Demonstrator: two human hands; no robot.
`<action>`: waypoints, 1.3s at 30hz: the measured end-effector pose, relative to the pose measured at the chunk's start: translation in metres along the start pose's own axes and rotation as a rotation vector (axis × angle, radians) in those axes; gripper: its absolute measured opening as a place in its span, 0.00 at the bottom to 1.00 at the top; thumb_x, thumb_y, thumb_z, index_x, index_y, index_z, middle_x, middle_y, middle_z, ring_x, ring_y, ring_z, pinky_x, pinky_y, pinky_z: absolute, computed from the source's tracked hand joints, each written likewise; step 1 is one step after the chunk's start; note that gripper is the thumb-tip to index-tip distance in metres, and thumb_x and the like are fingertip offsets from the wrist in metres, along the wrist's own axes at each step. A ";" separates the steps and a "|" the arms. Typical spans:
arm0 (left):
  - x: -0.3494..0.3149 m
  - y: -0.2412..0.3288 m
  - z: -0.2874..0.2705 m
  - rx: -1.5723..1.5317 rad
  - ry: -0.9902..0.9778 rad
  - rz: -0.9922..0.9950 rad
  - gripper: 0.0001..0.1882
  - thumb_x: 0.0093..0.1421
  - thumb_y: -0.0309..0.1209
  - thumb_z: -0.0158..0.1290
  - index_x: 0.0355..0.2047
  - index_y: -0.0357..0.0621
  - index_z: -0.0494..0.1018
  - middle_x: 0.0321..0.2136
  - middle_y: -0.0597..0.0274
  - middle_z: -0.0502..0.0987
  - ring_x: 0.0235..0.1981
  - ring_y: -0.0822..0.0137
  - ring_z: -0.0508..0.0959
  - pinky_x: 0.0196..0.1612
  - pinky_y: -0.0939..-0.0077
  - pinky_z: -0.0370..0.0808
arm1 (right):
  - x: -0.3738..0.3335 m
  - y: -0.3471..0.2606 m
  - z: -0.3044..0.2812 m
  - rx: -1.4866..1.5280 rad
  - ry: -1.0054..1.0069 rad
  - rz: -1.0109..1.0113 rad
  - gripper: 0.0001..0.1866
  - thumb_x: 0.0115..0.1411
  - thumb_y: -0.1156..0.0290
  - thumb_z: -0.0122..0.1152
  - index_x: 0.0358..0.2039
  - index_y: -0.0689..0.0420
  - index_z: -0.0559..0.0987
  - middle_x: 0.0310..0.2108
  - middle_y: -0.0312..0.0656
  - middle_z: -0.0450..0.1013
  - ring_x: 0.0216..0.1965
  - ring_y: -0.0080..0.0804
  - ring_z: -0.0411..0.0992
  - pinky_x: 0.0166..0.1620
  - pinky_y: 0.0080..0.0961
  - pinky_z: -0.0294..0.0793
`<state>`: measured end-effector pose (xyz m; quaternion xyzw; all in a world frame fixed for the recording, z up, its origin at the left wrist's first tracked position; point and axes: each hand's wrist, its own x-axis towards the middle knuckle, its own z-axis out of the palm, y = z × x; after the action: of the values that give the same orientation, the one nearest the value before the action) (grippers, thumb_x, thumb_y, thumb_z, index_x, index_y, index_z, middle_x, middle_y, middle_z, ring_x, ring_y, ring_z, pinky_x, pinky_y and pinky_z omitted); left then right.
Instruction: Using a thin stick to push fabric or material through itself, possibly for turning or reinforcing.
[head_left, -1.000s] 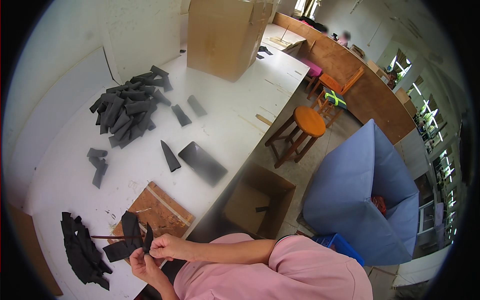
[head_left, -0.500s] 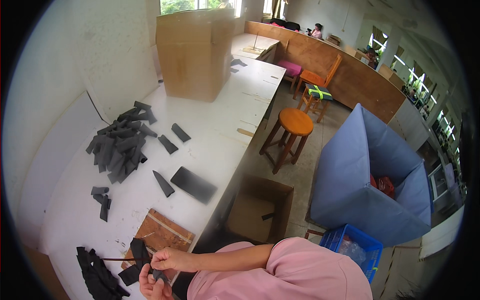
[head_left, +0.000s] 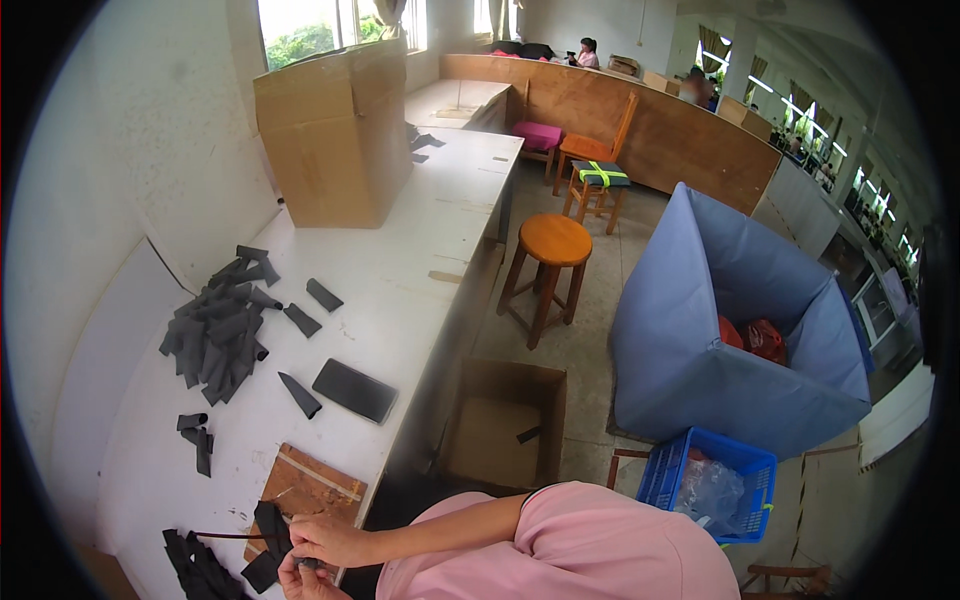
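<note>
My right hand [head_left: 333,542] reaches in over the wooden board [head_left: 305,488], fingers pinched together beside a black fabric strip [head_left: 268,525]. Just below it, my left hand [head_left: 303,580] is closed on a small dark fabric piece [head_left: 308,563]; my fingers cover much of it. A thin dark rod [head_left: 228,536] runs leftward from the black strip. What sits between the right fingertips is mostly hidden. Further left lies a bunch of black fabric strips [head_left: 195,570].
A pile of dark fabric tubes [head_left: 215,340] and a dark phone-like slab [head_left: 355,390] lie on the white table [head_left: 400,270]. A tall carton [head_left: 330,150] stands at the back. Beside the table are an open carton [head_left: 505,420], a stool [head_left: 553,243], a blue basket [head_left: 745,470] and a large blue-grey bin [head_left: 660,340].
The view has shifted, so the table things sit lower and further left. Both hands stay together at the board; the left hand's fingers are drawn in closer beneath the right hand.
</note>
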<state>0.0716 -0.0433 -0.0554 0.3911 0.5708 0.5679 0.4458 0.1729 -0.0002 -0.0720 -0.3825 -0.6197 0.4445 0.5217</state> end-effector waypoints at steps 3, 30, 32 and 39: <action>-0.004 0.007 0.002 0.041 0.024 0.163 0.09 0.54 0.28 0.48 0.33 0.35 0.70 0.28 0.61 0.71 0.25 0.72 0.68 0.27 0.84 0.66 | -0.002 -0.003 -0.004 -0.029 0.057 -0.026 0.08 0.52 0.71 0.52 0.22 0.61 0.67 0.21 0.40 0.63 0.24 0.31 0.65 0.27 0.25 0.63; -0.023 0.028 -0.028 -1.208 -0.858 -0.374 0.19 0.52 0.16 0.41 0.46 0.39 0.56 0.23 0.50 0.69 0.04 0.83 0.55 0.07 0.89 0.52 | -0.007 -0.033 -0.012 0.771 -0.544 0.651 0.07 0.56 0.68 0.52 0.29 0.59 0.72 0.24 0.29 0.67 0.27 0.13 0.64 0.30 0.10 0.63; -0.015 0.040 -0.032 -1.290 -0.889 -0.283 0.19 0.53 0.17 0.40 0.46 0.39 0.56 0.26 0.47 0.69 0.04 0.83 0.55 0.07 0.89 0.52 | 0.010 -0.054 -0.007 0.626 -0.547 0.565 0.08 0.56 0.68 0.51 0.26 0.59 0.71 0.21 0.29 0.66 0.24 0.12 0.62 0.27 0.11 0.61; 0.072 0.085 -0.038 -1.683 -0.656 -0.277 0.18 0.63 0.33 0.26 0.50 0.43 0.58 0.33 0.53 0.71 0.06 0.79 0.58 0.10 0.85 0.55 | 0.125 -0.084 0.014 0.236 -0.421 0.285 0.10 0.55 0.67 0.51 0.21 0.58 0.70 0.16 0.29 0.63 0.19 0.14 0.59 0.21 0.13 0.59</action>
<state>0.0087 0.0176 0.0235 0.0068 -0.1453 0.5984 0.7879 0.1375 0.0886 0.0458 -0.3014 -0.5983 0.6522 0.3548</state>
